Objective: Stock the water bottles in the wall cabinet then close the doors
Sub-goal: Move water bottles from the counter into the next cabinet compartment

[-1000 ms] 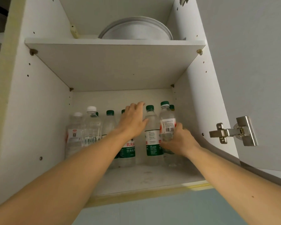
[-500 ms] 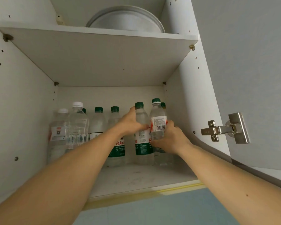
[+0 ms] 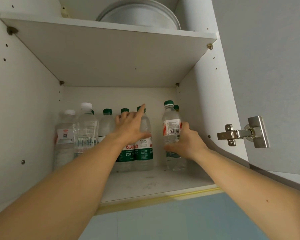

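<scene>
**Head view: a gap opens in the bottle row**

Head camera looks up into the white wall cabinet (image 3: 203, 104), where my right hand (image 3: 185, 142) is wrapped round the clear plastic water bottle with the green cap and red-and-white label (image 3: 170, 129). Half a second ago that bottle stood tight against its neighbour; now I have slid it toward the right wall, and bare shelf shows between it and the clear green-labelled bottle (image 3: 144, 149). It stands upright on the lower shelf (image 3: 154, 184), just in front of another green cap in the corner.

My left hand (image 3: 131, 129) lies flat against the green-labelled bottles, fingers straight and spread, one pointing up, pressing rather than gripping; earlier it was closer to the bottle I hold.

White-capped clear bottles (image 3: 85, 129) stand at the far left. A round white dish (image 3: 140, 16) sits on the upper shelf.

I judge stocking is nearly finished: the row is being tidied, and the grey right door (image 3: 267, 58), hanging open on its metal hinge (image 3: 242, 134), remains to shut.
</scene>
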Motion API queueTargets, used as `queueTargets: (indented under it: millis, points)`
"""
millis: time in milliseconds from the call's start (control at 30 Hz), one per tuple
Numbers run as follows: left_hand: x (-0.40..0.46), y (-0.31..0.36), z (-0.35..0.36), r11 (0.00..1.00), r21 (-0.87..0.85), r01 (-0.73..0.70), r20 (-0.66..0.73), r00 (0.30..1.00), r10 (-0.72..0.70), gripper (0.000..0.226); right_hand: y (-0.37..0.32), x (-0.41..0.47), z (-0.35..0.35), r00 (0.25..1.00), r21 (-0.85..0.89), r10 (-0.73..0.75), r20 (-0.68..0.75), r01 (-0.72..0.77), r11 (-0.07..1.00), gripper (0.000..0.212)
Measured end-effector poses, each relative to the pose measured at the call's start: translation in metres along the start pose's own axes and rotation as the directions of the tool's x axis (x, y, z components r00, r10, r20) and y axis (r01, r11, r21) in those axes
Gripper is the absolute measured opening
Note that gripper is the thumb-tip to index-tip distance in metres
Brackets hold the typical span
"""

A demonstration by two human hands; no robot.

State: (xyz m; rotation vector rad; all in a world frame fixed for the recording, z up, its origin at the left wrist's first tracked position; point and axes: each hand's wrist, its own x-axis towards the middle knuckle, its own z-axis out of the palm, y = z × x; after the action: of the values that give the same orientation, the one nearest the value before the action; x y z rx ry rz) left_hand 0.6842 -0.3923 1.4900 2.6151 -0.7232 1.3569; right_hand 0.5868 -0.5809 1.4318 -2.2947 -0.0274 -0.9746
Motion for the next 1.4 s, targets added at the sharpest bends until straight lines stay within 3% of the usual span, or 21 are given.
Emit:
queueTargets:
  millis: [167, 367, 567, 833, 967, 1100, 1167, 1267, 1400]
  points:
    - [-0.008, -0.008, 0.001, 0.995, 0.075, -0.060, 0.146, 0.988, 0.048, 0.126, -0.004, -0.001, 0.002, 1.000, -0.033, 0.008, 0.017, -0.008, 0.999, 0.080]
    - [-0.009, -0.003, 0.007, 0.995, 0.091, -0.051, 0.098, 0.994, 0.042, 0.128, -0.019, 0.004, 0.009, 0.998, -0.133, 0.020, 0.066, -0.011, 0.991, 0.092]
    - [-0.009, 0.002, 0.013, 0.982, 0.180, -0.051, 0.056, 0.998, 0.041, 0.129, -0.031, 0.021, 0.018, 0.988, -0.194, 0.045, 0.146, -0.016, 0.981, 0.087]
    - [-0.010, 0.003, 0.012, 0.965, 0.256, -0.060, 0.064, 0.997, 0.045, 0.133, -0.026, 0.033, 0.033, 0.995, -0.192, 0.028, 0.101, -0.008, 0.981, 0.078]
    - [-0.007, 0.004, 0.011, 0.947, 0.316, -0.064, 0.142, 0.990, 0.020, 0.140, -0.022, 0.031, 0.041, 0.998, -0.165, -0.051, 0.024, 0.054, 0.985, 0.088]
    - [-0.009, 0.004, 0.012, 0.931, 0.357, -0.077, 0.152, 0.988, 0.024, 0.143, -0.017, 0.033, 0.040, 0.995, -0.256, -0.087, 0.051, 0.098, 0.962, 0.096]
    - [-0.011, 0.006, 0.012, 0.926, 0.368, -0.080, 0.135, 0.990, 0.031, 0.141, -0.015, 0.033, 0.035, 0.992, -0.379, -0.114, 0.056, 0.127, 0.917, 0.107]
    - [-0.013, 0.008, 0.012, 0.923, 0.375, -0.081, 0.131, 0.991, 0.034, 0.140, -0.017, 0.035, 0.028, 0.976, -0.640, -0.215, 0.047, 0.194, 0.744, 0.134]
    - [-0.013, 0.005, 0.013, 0.928, 0.364, -0.082, 0.131, 0.991, 0.036, 0.140, -0.018, 0.045, 0.029, 0.959, -0.774, -0.256, 0.119, 0.252, 0.581, 0.149]
